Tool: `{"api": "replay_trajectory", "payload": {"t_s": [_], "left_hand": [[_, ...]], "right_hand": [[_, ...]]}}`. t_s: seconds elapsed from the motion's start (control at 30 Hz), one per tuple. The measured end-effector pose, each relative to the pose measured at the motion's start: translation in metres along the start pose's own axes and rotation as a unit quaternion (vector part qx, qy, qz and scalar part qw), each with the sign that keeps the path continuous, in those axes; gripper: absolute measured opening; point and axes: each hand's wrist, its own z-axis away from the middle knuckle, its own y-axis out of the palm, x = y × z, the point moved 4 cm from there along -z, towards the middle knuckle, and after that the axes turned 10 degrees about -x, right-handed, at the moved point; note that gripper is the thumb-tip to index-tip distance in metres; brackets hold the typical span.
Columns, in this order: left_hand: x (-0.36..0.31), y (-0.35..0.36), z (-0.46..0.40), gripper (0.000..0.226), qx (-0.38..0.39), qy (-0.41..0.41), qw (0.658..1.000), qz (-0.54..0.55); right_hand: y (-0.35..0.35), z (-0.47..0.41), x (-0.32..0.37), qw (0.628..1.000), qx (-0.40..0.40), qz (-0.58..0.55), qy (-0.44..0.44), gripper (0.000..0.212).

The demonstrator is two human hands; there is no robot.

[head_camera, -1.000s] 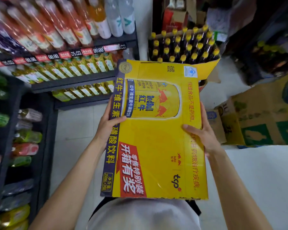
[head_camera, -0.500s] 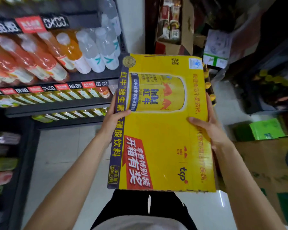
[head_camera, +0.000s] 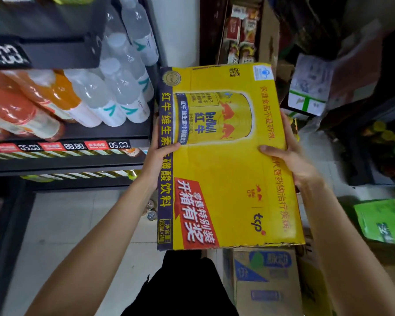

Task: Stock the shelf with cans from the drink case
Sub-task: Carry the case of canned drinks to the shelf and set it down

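Gripping yellow drink case point(head_camera: 226, 160), left hand point(head_camera: 156, 160), right hand point(head_camera: 290, 156), bottle shelf point(head_camera: 78, 133) beside

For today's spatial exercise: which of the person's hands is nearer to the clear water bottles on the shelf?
Left. The left hand grips the yellow drink case's shelf-side edge, just below the clear water bottles; the right hand holds the far edge.

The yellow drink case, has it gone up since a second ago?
Yes. The yellow drink case has risen: its far edge now reaches the shelf holding clear bottles, previously well above it.
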Motion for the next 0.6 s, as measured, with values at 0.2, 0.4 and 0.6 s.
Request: {"api": "replay_trajectory", "payload": {"t_s": [0.2,0.4,0.6], "left_hand": [[0.002,0.015,-0.039,0.082,0.011,0.004,1.000,-0.001],[0.008,0.026,-0.052,0.071,0.012,-0.006,1.000,-0.002],[0.010,0.025,-0.047,0.081,0.011,-0.016,0.999,-0.043]], "right_hand": [[-0.009,-0.040,-0.011,1.000,-0.010,-0.004,0.028,0.098],[-0.016,-0.060,-0.020,0.999,0.004,0.003,0.035,0.098],[-0.017,-0.053,-0.021,0.999,-0.008,0.021,0.038,0.095]]}}
